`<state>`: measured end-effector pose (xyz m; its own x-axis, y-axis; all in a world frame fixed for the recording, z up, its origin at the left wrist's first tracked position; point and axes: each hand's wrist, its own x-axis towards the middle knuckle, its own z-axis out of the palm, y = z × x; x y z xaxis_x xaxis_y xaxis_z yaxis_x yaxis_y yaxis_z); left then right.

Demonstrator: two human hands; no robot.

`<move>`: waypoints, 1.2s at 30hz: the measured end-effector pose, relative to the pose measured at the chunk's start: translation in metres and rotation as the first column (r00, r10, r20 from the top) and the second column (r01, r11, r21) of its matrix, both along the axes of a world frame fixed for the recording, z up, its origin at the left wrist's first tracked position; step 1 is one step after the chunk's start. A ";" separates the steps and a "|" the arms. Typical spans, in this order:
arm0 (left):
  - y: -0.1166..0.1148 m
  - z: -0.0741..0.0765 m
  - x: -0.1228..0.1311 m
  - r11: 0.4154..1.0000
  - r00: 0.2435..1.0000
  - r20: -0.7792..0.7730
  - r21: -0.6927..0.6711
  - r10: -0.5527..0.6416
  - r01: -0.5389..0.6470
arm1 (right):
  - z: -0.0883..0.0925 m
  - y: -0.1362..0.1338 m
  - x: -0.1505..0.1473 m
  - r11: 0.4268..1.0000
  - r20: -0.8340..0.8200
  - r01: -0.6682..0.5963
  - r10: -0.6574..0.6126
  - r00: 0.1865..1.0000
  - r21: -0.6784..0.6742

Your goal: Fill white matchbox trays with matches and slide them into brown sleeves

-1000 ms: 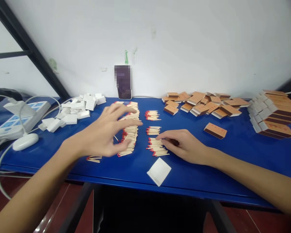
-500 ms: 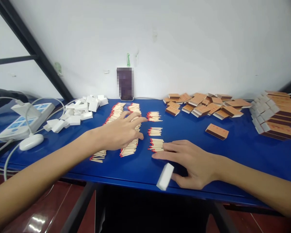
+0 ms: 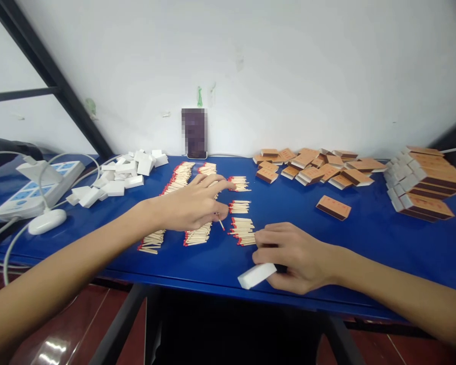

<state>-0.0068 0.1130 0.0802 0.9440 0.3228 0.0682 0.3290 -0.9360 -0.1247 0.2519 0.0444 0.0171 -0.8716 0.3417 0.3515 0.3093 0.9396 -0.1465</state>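
My left hand (image 3: 192, 205) rests over a long row of red-tipped matches (image 3: 197, 234) on the blue table (image 3: 365, 238), fingers curled, pinching a few matches whose tips stick out at its right side. My right hand (image 3: 296, 256) is near the front edge, closed on a white inner matchbox tray (image 3: 255, 276) held on its side. Three small bundles of matches (image 3: 243, 230) lie between the two hands. A second long row of matches (image 3: 175, 180) lies left of my left hand.
A heap of white trays (image 3: 117, 177) sits at the back left beside a white power strip (image 3: 30, 190) and cables. Orange matchbox sleeves (image 3: 315, 166) are piled at the back right, one sleeve (image 3: 333, 207) lies alone, and stacked boxes (image 3: 425, 182) stand far right. A phone (image 3: 194, 133) leans on the wall.
My right hand left the nearest match bundle and picked up the white tray from the front edge. My left hand came down onto the match row and closed on a few matches.
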 end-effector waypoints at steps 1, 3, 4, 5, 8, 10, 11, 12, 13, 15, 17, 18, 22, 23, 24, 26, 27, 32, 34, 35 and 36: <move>0.000 0.002 0.001 1.000 0.999 0.033 -0.017 -0.003 0.003 | 0.000 0.001 0.000 1.000 -0.002 0.010 -0.010 1.000 -0.014; -0.001 0.004 0.002 0.998 0.995 0.099 -0.058 0.006 0.000 | -0.001 0.002 0.001 0.999 0.009 0.015 -0.015 1.000 -0.047; -0.001 0.004 0.003 0.997 0.991 0.133 -0.078 0.015 -0.005 | -0.001 0.002 0.002 0.998 0.013 0.010 -0.009 1.000 -0.058; -0.001 0.004 0.004 0.995 0.986 0.166 -0.097 0.026 -0.010 | -0.002 0.003 0.002 0.998 0.017 0.008 -0.006 1.000 -0.066; 0.004 0.000 0.004 0.990 0.964 0.258 -0.141 0.065 -0.029 | -0.001 0.003 0.001 0.997 0.025 0.029 -0.027 0.999 -0.076; 0.007 -0.003 0.002 0.987 0.942 0.322 -0.156 0.094 -0.045 | 0.001 0.002 0.000 0.995 0.018 0.052 -0.051 0.999 -0.088; 0.009 -0.004 0.001 0.986 0.927 0.360 -0.159 0.105 -0.050 | 0.002 0.002 -0.001 0.994 0.006 0.060 -0.059 0.998 -0.092; 0.010 -0.004 -0.001 0.985 0.911 0.397 -0.161 0.114 -0.053 | 0.003 0.001 -0.002 0.994 -0.010 0.064 -0.065 0.998 -0.092; 0.011 -0.004 -0.003 0.986 0.891 0.437 -0.159 0.120 -0.055 | 0.003 0.001 -0.003 0.994 -0.026 0.069 -0.072 0.997 -0.089; 0.010 -0.002 -0.007 0.986 0.842 0.522 -0.151 0.136 -0.066 | 0.003 0.001 -0.004 0.994 -0.048 0.083 -0.086 0.995 -0.072; 0.008 0.000 -0.009 0.987 0.783 0.602 -0.131 0.155 -0.094 | 0.002 0.000 -0.005 0.994 -0.066 0.094 -0.097 0.993 -0.052; 0.008 0.000 -0.010 0.986 0.755 0.635 -0.119 0.163 -0.113 | 0.002 0.001 -0.005 0.994 -0.082 0.094 -0.098 0.992 -0.046; 0.008 0.000 -0.016 0.980 0.701 0.689 -0.076 0.185 -0.185 | 0.008 0.008 -0.011 0.983 -0.131 0.153 -0.165 0.978 -0.097; 0.009 0.000 -0.019 0.980 0.719 0.671 -0.066 0.184 -0.189 | 0.012 0.012 -0.014 0.973 -0.105 0.193 -0.207 0.973 -0.124; 0.009 0.001 -0.023 0.981 0.753 0.634 -0.053 0.176 -0.185 | 0.015 0.017 -0.018 0.959 -0.055 0.239 -0.250 0.967 -0.153; 0.007 0.001 -0.034 0.986 0.843 0.515 -0.020 0.153 -0.167 | 0.023 0.030 -0.028 0.932 0.062 0.317 -0.311 0.948 -0.178; 0.005 0.001 -0.041 0.985 0.887 0.437 0.007 0.151 -0.171 | 0.027 0.036 -0.034 0.917 0.120 0.358 -0.341 0.932 -0.176; -0.010 -0.005 -0.067 0.953 0.945 0.212 0.125 0.248 -0.278 | 0.037 0.061 -0.062 0.883 0.266 0.387 -0.319 0.910 -0.267; -0.016 -0.009 -0.071 0.943 0.952 0.155 0.168 0.264 -0.289 | 0.038 0.064 -0.067 0.869 0.304 0.394 -0.304 0.903 -0.300; -0.017 -0.011 -0.071 0.939 0.955 0.126 0.186 0.268 -0.288 | 0.038 0.064 -0.068 0.864 0.317 0.401 -0.306 0.898 -0.303; -0.018 -0.012 -0.070 0.938 0.957 0.105 0.198 0.269 -0.285 | 0.038 0.063 -0.067 0.863 0.325 0.408 -0.311 0.893 -0.297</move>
<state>-0.0772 0.0945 0.0679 0.8088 0.5416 0.2291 0.5875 -0.7621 -0.2722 0.1844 0.1076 0.0552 -0.7050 0.7058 -0.0690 0.6876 0.6564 -0.3104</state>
